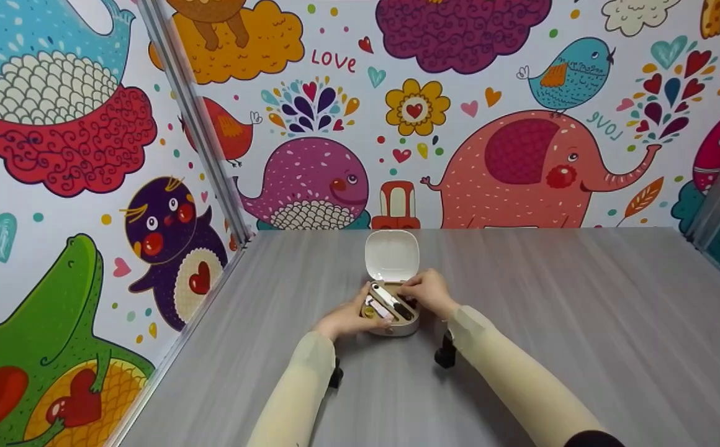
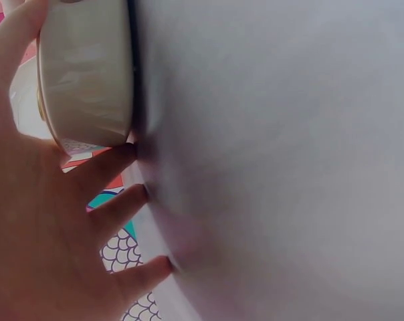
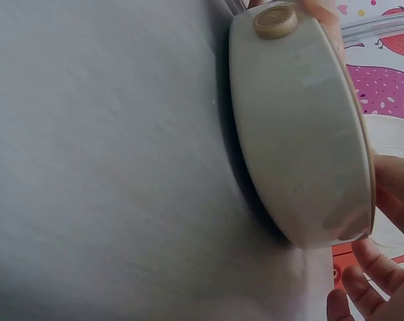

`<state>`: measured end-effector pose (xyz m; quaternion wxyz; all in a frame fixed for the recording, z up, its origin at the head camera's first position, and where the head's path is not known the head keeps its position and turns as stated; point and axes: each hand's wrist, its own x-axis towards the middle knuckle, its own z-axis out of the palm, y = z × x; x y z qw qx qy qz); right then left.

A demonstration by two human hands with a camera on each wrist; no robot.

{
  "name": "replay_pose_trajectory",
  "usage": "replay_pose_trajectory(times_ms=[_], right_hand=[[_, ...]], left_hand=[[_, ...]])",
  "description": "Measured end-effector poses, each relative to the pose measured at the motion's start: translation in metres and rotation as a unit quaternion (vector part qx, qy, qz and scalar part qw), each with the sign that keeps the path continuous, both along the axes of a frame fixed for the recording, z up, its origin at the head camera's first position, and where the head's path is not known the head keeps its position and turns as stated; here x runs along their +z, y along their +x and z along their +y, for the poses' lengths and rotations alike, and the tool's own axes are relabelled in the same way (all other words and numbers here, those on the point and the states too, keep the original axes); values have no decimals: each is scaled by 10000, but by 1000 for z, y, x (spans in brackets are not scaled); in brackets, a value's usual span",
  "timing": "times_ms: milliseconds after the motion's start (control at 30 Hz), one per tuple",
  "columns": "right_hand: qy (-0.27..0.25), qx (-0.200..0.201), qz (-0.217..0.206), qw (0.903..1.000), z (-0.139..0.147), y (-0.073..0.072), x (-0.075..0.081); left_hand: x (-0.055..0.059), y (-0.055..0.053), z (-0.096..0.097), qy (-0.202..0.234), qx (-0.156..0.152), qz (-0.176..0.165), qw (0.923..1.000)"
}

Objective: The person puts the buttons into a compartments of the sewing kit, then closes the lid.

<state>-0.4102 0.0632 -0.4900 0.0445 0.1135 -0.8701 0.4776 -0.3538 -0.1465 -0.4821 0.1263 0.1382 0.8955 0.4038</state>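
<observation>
A small cream-white case (image 1: 405, 329) stands on the table with its lid (image 1: 392, 256) raised at the back. My left hand (image 1: 342, 319) grips the case's left side, thumb at the front and fingers spread behind. Inside, a slim silver tool with a dark end (image 1: 391, 300) lies slanted in a tan insert, beside a pale pink piece and a small yellow round piece. The fingers of my right hand (image 1: 432, 293) reach over the right rim into the case; what they touch is hidden, and I cannot tell if they pinch it. A round tan button (image 3: 275, 22) marks the case's front.
The grey wood-grain table (image 1: 571, 298) stretches out on both sides of the case. Behind it rises a wall with cartoon animals (image 1: 521, 174), and another printed panel (image 1: 87, 248) borders the left side. A metal post (image 1: 195, 118) stands at their corner.
</observation>
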Motion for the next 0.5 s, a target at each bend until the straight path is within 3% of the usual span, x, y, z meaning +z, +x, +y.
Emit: replay_pose_trajectory(times_ms=[300, 500], right_hand=[[316, -130, 276, 9990, 0, 1, 0], [372, -253, 155, 9989, -2, 0, 0]], left_hand=[[0, 1, 0, -71, 35, 23, 10000], [0, 0, 0, -6, 13, 38, 10000]])
